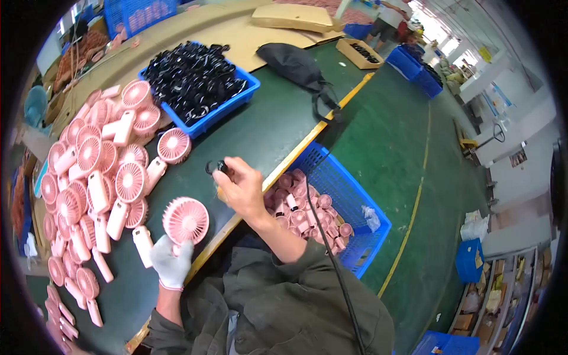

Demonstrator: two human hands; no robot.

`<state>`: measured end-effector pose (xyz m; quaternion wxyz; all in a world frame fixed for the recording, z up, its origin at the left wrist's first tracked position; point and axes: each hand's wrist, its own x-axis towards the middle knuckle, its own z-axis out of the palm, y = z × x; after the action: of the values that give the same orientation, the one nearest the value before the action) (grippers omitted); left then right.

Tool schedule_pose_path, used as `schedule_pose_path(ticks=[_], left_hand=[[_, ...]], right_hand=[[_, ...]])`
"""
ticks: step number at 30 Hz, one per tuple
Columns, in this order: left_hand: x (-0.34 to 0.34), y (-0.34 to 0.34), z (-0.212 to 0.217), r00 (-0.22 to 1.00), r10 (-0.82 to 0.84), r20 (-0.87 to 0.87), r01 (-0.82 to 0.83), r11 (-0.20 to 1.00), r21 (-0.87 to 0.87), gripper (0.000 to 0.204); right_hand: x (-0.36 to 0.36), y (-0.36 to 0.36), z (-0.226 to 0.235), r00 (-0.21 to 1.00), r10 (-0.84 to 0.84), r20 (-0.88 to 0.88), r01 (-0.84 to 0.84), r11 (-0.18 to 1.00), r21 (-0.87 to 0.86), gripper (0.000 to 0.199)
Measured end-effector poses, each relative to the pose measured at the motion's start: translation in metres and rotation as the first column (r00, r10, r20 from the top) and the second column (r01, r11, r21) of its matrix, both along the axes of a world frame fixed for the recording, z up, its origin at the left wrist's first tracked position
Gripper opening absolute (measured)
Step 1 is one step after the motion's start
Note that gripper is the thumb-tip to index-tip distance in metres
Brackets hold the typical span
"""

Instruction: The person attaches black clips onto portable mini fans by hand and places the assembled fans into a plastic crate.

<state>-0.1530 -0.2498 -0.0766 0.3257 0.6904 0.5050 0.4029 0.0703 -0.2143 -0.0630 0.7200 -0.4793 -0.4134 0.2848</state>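
My left hand, in a white glove, grips a pink handheld fan by its lower part, with the round slatted head facing up. Bare and raised over the table's edge, my right hand pinches a small black part between thumb and fingers; its exact kind is too small to tell. Many pink handheld fans lie heaped on the green table to the left. Behind them a blue tray is piled with glossy black parts.
A blue crate of pink fans stands on my right beside the table's yellow edge. A black bag lies farther back on the table. A black cable runs down past my right arm. Another person stands far off.
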Motion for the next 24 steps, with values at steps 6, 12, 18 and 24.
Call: schedule_pose_path(ticks=[6, 12, 18, 24], left_hand=[[-0.005, -0.003, -0.005, 0.802, 0.082, 0.592, 0.256, 0.848, -0.464, 0.036], [-0.003, -0.030, 0.032, 0.693, 0.157, 0.704, 0.264, 0.853, -0.451, 0.029], [-0.016, -0.039, 0.039, 0.969, -0.071, 0.236, 0.115, 0.978, -0.177, 0.029], [-0.021, -0.033, 0.040, 0.999, 0.016, 0.037, -0.014, 0.998, -0.059, 0.018]], right_hand=[[-0.037, -0.068, 0.004, 0.959, 0.190, -0.210, -0.208, 0.976, -0.065, 0.020], [-0.061, -0.095, 0.017, 0.826, 0.448, -0.342, -0.481, 0.876, -0.015, 0.024], [-0.087, -0.090, 0.002, 0.776, 0.575, -0.258, -0.602, 0.798, -0.032, 0.010], [-0.091, -0.088, -0.011, 0.725, 0.531, -0.439, -0.627, 0.773, -0.099, 0.020]])
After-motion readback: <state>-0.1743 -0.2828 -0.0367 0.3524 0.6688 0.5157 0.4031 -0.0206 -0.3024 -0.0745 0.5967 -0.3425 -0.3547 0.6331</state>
